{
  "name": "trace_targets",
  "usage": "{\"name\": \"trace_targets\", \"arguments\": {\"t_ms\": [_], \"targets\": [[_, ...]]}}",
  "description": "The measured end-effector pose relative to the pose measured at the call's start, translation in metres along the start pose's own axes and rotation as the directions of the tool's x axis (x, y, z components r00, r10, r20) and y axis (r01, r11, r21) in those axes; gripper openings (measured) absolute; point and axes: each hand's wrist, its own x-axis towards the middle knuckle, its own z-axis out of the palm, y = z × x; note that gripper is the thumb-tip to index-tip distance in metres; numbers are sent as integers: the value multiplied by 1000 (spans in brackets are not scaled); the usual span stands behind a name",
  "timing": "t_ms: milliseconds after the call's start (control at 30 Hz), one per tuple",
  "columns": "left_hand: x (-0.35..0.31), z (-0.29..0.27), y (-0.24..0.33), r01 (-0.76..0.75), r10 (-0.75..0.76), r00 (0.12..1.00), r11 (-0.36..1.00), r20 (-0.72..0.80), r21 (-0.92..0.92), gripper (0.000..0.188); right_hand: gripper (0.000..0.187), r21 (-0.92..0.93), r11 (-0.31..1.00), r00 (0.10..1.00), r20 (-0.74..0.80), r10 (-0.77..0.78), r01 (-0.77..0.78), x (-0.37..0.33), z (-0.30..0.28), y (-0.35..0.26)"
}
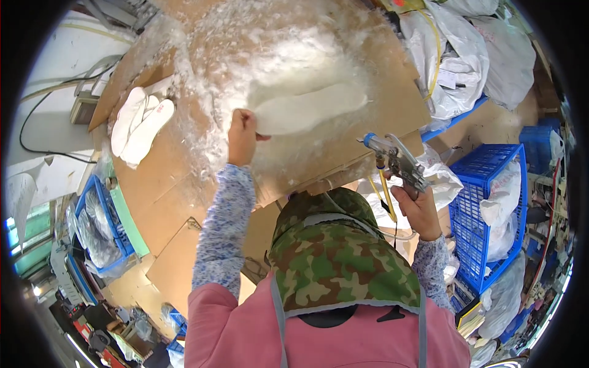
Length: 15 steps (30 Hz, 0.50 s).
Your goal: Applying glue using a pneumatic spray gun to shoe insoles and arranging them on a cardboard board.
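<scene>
From my remote seat I see the left hand [244, 132] pinched on the left end of a white insole [313, 109] over the cardboard-covered desk [396, 113]; whether it lies flat or hovers, I cannot tell. The right hand [419, 211], well apart, is wrapped around a spray gun [402, 164], its nozzle toward the insole's side. Held at one end only, the insole could flap or fold under a blast. Spray drifting left could coat those pinching fingers (they're bare, which bothers me). Loose white residue [196, 80] could stick to the insole's underside, and the yellow tube [386, 195] below the gun could snag on the desk edge.
</scene>
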Motion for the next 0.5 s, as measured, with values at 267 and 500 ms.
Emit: {"name": "trace_targets", "arguments": {"t_ms": [267, 500], "targets": [[-38, -7, -51, 247, -263, 963, 948, -59, -200, 26, 31, -209, 970, 974, 212, -80, 125, 33, 53, -8], [-32, -3, -57, 160, -168, 981, 984, -100, -81, 18, 32, -301, 923, 941, 306, -146, 242, 49, 91, -21]]}}
